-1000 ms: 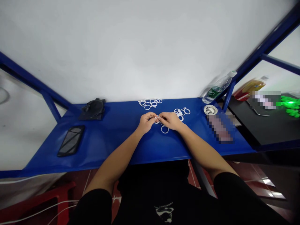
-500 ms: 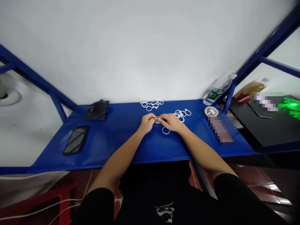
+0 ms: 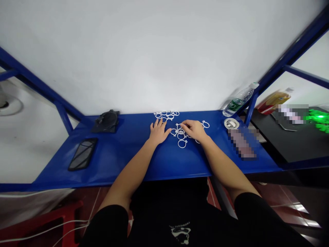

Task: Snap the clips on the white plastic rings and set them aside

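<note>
Several white rings with small tabs [image 3: 182,143] lie in a loose overlapping cluster on the blue table [image 3: 123,151]. My right hand [image 3: 196,129] is over this cluster, thumb and fingers pinched together at a white ring [image 3: 179,125] on its left side. Part of the cluster is hidden under that hand. To the left, my left hand [image 3: 158,132] lies with fingers spread and holds nothing; its thumb tip is close to the cluster's left edge. Beyond its fingertips, a second group of white rings [image 3: 170,117] rests near the wall.
A black plastic bag [image 3: 106,120] and a phone [image 3: 83,153] lie on the left. At the right stand a water bottle [image 3: 238,101] and a white tape roll [image 3: 231,124], beside a blurred-out item [image 3: 242,144]. Blue frame posts [image 3: 252,104] flank the table; a white wall [image 3: 159,61] backs it.
My hands were together, pinching a white ring between them. My left hand has let go, moved left and spread its fingers; my right hand has shifted slightly right, with rings now gathered by its fingertips.
</note>
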Tool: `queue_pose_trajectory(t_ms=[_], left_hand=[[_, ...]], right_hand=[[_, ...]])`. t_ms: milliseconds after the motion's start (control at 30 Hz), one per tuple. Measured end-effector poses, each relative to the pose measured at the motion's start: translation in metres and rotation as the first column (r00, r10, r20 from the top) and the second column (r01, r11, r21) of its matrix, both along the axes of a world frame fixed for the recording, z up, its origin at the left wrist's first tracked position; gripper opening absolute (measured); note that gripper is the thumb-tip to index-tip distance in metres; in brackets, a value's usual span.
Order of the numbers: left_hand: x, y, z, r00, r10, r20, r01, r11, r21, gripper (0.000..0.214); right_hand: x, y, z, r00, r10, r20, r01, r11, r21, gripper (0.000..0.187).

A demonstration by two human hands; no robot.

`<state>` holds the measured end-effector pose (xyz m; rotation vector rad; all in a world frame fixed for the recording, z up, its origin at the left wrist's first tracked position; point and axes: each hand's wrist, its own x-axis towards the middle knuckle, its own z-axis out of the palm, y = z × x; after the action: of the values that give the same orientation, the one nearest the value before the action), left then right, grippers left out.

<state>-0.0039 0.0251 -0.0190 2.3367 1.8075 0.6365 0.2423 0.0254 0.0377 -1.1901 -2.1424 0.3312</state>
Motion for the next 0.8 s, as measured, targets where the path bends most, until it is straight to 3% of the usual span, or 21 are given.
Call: queue_pose_trajectory(t_ms=[167, 367, 600, 800], left_hand=[[-0.001, -0.002, 0.001, 0.999, -0.033, -0.007, 0.034, 0.997, 0.071, 0.033], [-0.007, 0.002, -0.001, 0.996, -0.072, 0.049, 0.065, 0.990, 0.125, 0.017], [0.005, -0.013, 0.008, 0.892, -0.309, 0.331, 0.186, 0.916, 0.355, 0.025], [0.015, -0.025, 0.010, 0.832, -0.356, 0.425, 0.226, 0.918, 0.326, 0.026]], right_hand=[[0.000, 0.003, -0.003, 0.997, -0.074, 0.028, 0.075, 0.997, -0.026, 0.027], [-0.005, 0.002, -0.008, 0.998, -0.008, 0.057, 0.010, 0.999, -0.042, 0.025], [-0.007, -0.001, -0.011, 0.999, -0.017, 0.048, 0.021, 0.997, -0.068, 0.041], [-0.011, -0.004, -0.011, 0.992, 0.122, 0.036, -0.119, 0.991, -0.065, 0.032]])
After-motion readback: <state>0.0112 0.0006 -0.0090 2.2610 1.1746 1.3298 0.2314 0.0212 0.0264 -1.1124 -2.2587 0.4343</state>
